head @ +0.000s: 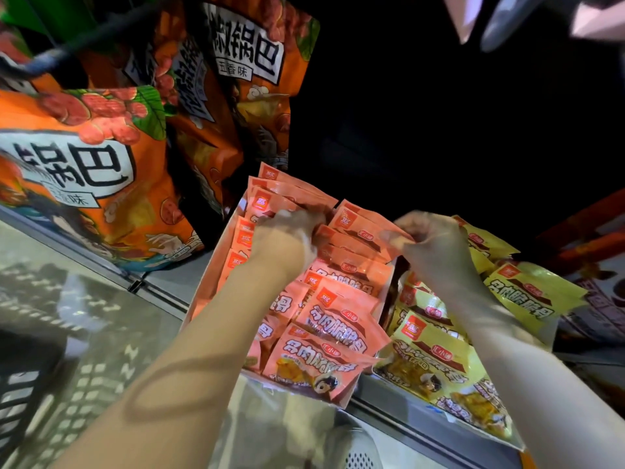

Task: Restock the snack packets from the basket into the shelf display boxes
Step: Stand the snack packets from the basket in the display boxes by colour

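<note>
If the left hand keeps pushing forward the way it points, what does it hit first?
Probably the pink packets standing at the back of the pink display box. The left hand already has its fingers among them; beyond is dark shelf, with depth unclear.

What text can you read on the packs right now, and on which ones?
"锅巴" and "五香味": upright orange bag.
"锅巴": tilted orange bag.
"双汇": red square on pink packets.
"汇小递": oval on yellow packets.
Large titles on the pink and yellow packets: too distorted to read.
</note>
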### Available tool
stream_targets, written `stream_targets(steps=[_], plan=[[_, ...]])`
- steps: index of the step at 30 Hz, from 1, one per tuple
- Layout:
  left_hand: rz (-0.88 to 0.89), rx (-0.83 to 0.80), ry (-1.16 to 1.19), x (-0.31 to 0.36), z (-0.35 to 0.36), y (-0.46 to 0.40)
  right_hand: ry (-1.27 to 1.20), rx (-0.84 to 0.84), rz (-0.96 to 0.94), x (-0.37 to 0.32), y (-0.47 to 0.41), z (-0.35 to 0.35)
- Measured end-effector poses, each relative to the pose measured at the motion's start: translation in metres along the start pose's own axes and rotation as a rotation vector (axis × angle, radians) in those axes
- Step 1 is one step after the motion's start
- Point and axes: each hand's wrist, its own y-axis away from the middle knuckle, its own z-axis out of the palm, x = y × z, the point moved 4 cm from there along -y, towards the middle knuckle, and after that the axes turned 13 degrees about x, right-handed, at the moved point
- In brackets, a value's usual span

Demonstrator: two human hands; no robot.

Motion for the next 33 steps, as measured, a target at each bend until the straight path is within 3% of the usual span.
stream_targets(steps=[5,10,15,19,30,33], plan=[[0.029,-0.09,-0.042,-0.002,0.003,-0.007,-0.005,-0.027,-0.03,-0.003,-0.002,-0.003],[-0.079,-0.103,0.343,-0.009,0.005,-0.01,-0.113,-0.061,-0.021,-0.008,-0.008,-0.004],[-0.081,-0.141,0.097,-0.011,0.015,-0.01,0.064,0.01,-0.036,-0.001,-0.005,0.001],[-0.031,-0.073,-0.009,-0.003,0.003,-0.002,0.148,0.06,-0.067,-0.001,-0.002,-0.001],[-0.068,-0.026,0.45,-0.008,-0.006,0.001,-0.053,0.009,0.035,0.005,-0.003,-0.001],[-0.174,-0.026,0.47,-0.016,0.005,-0.003,-0.077,-0.028,0.048,0.006,-0.008,-0.003]])
